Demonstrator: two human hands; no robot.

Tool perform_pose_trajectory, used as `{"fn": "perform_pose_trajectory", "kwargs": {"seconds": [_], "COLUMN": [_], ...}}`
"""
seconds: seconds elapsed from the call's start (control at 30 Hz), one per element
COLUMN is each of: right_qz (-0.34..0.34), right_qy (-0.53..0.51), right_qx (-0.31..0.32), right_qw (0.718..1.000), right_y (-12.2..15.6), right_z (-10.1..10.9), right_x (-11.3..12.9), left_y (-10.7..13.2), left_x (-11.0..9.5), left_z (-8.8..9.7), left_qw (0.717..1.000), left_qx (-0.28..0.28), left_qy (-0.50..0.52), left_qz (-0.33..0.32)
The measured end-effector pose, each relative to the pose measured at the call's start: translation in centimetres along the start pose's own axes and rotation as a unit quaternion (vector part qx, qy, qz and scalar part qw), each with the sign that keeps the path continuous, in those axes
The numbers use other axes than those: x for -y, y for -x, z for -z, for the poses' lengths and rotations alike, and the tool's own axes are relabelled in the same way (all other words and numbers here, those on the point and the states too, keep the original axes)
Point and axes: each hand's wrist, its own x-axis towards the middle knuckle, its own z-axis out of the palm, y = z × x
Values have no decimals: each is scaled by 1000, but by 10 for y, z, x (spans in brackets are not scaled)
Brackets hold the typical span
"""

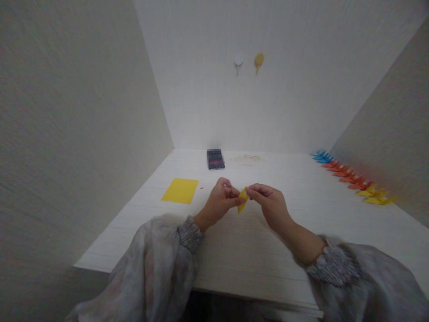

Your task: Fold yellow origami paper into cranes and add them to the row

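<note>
Between my hands, above the middle of the white table (228, 250), is a small piece of folded yellow paper (241, 206). My left hand (224, 197) pinches it from the left with thumb and fingers. At its upper right edge, my right hand (268, 199) grips it with thumb and forefinger. The paper is narrow and pointed at its lower end; my fingertips hide part of its folds. To the left of my left hand, a flat square sheet of yellow paper (180, 191) lies on the table.
A phone (215, 159) lies near the back wall. Along the right side runs a row of folded paper cranes, blue (322, 156), orange-red (346, 175) and yellow (376, 195). A tiny orange scrap (201, 188) sits beside the sheet. A white hook (238, 62) and a yellow hook (258, 61) are on the wall.
</note>
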Motion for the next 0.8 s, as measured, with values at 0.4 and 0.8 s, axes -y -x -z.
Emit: {"fn": "perform_pose_trajectory", "kwargs": {"seconds": [0.4, 0.8], "right_qz": [19, -14], "right_qy": [6, 60], "right_qx": [1, 52], "right_qw": [1000, 997], "right_y": [-1, -1], "right_z": [3, 1], "right_x": [-2, 0], "left_y": [1, -1], "left_x": [-1, 0], "left_z": [1, 3], "left_qw": [999, 999], "left_qx": [34, -26], "left_qy": [24, 14], "left_qz": [15, -10]}}
